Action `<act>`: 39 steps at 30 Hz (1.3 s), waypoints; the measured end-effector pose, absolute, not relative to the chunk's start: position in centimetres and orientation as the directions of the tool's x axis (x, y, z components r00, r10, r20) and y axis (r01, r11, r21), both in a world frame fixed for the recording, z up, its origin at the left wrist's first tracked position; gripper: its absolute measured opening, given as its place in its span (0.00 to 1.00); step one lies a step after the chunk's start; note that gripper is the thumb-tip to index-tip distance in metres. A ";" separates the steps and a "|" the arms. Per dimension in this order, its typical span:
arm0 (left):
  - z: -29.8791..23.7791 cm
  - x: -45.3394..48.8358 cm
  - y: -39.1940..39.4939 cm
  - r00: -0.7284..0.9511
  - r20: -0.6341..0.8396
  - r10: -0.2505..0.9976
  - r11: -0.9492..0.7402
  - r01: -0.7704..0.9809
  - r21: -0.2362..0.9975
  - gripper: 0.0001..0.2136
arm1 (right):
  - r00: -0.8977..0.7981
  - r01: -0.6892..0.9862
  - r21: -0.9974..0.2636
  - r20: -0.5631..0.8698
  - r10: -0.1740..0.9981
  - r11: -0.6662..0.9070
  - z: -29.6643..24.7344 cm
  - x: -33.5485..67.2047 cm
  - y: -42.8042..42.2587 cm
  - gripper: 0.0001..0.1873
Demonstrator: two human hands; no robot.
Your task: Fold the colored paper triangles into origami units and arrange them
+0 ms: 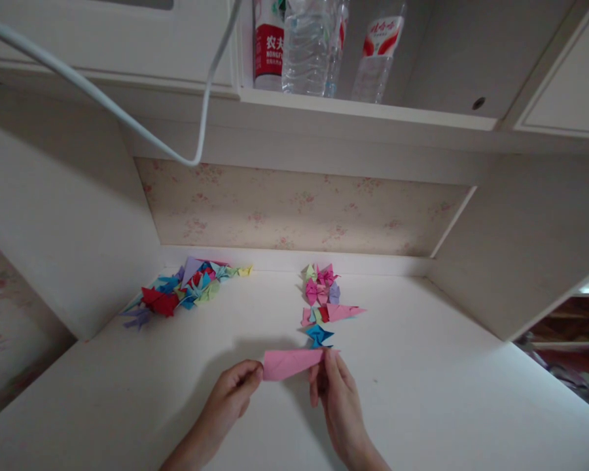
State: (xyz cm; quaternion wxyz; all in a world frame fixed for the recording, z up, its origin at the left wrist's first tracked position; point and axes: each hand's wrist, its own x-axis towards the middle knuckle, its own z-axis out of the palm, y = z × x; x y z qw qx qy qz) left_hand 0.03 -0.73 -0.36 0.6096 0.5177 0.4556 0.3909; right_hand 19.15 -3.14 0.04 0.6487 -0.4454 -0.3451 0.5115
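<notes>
A folded pink sheet of paper (pixel 289 364) is stretched between my two hands above the white desk (pixel 407 405). My left hand (pixel 233 396) pinches its wider left end between thumb and fingers. At the narrow right end, my right hand (pixel 336 399) grips the paper, its thumb on top. Just beyond the paper lies a blue folded paper piece (pixel 319 335), and behind that a pink pointed folded piece (pixel 343 313) beside small red and green ones. Farther back sits a small cluster of pink, green and purple folded paper pieces (pixel 319 288).
A heap of many-coloured folded paper pieces (pixel 186 288) lies at the back left of the desk. Plastic bottles (pixel 307 52) stand on the shelf (pixel 373 108) overhead. A white cable or bent arm (pixel 127 121) hangs at upper left. Side panels (pixel 515 242) flank the desk.
</notes>
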 end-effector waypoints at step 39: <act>-2.6 0.0 0.8 0.312 -0.059 0.948 -0.016 0.233 0.972 0.20 | 0.628 0.623 -0.732 0.258 0.734 -0.276 -3.8 35.0 10.2 0.30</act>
